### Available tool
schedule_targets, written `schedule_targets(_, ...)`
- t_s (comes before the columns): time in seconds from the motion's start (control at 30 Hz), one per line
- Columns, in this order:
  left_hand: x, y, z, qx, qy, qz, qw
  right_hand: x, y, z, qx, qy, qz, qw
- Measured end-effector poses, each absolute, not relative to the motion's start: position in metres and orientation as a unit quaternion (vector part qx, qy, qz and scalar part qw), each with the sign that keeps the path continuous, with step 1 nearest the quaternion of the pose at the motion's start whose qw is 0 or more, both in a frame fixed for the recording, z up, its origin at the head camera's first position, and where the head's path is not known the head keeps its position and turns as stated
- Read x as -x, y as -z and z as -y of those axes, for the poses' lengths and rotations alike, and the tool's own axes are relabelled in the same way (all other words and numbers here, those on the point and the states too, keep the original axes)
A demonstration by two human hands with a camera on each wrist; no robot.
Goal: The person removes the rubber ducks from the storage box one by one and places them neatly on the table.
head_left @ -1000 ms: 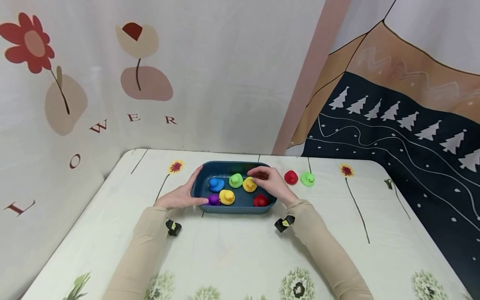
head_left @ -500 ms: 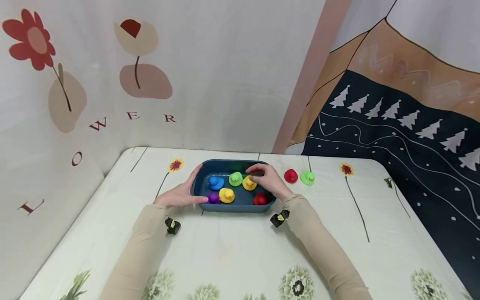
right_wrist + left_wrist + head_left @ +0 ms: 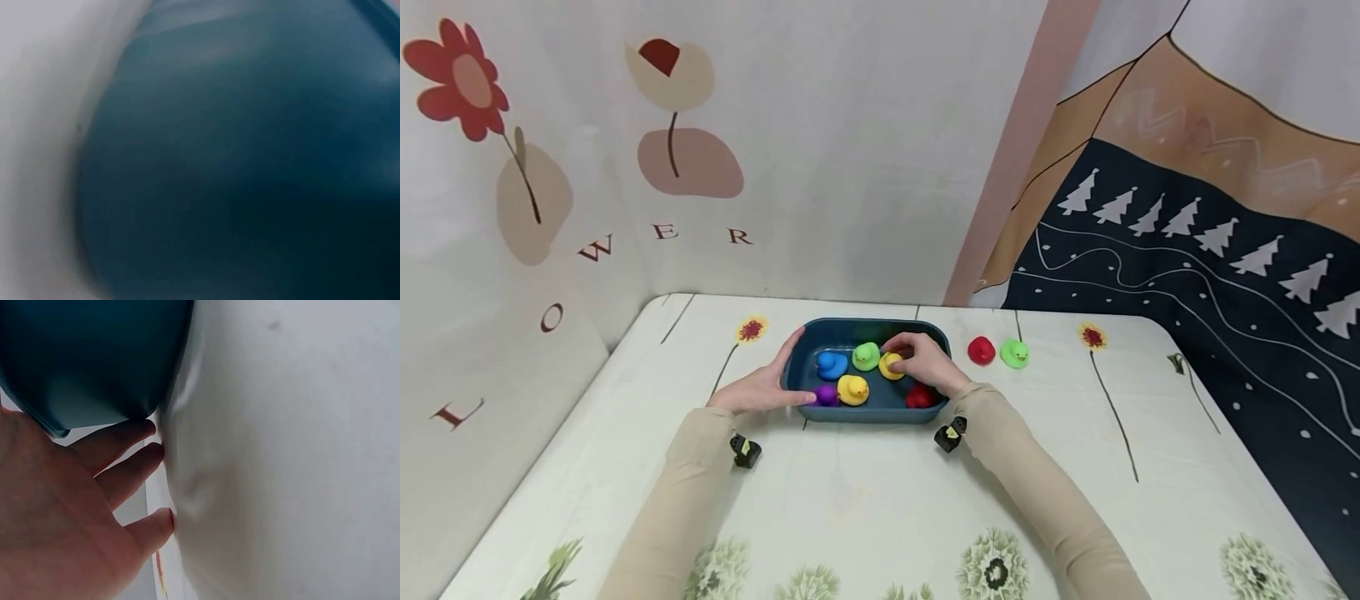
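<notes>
A dark blue rectangular tub [image 3: 880,414] with rounded corners holds several small rubber ducks. My left hand [image 3: 762,388] grips its left end, thumb at the front near the purple duck [image 3: 827,396], other fingers along the outer wall. In the left wrist view, fingertips [image 3: 145,428] lie beside the tub wall [image 3: 94,369]. My right hand [image 3: 922,362] reaches over the right side and pinches a yellow duck [image 3: 890,366], partly hidden by the fingers. Next to that duck sits a green duck [image 3: 866,357]. The right wrist view shows only the blurred tub wall [image 3: 219,137].
Also in the tub are a blue duck [image 3: 832,365], another yellow duck [image 3: 853,390] and a red duck [image 3: 921,397]. Outside, to the right, a second red duck [image 3: 981,351] and a second green duck [image 3: 1015,354] sit on the flowered tablecloth [image 3: 865,492].
My right hand has moved left and taken the yellow duck with it, closer to the green duck, which has also shifted slightly left. My left hand stays at the tub's end.
</notes>
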State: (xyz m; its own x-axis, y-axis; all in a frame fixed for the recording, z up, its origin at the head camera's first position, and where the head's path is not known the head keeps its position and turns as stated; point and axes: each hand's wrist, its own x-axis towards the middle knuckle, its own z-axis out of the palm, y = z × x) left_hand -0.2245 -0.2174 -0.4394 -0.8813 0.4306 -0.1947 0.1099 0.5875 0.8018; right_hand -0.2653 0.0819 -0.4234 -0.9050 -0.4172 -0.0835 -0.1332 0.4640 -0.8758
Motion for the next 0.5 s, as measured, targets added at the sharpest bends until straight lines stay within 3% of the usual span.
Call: schedule_targets(0.5, 0.2206, 0.4389, 0.2153, -0.159, -0.434, -0.867, 0.185, 0.2622, 0.4285, -0.0788, 0.192, 0.49, -0.84, 0.132)
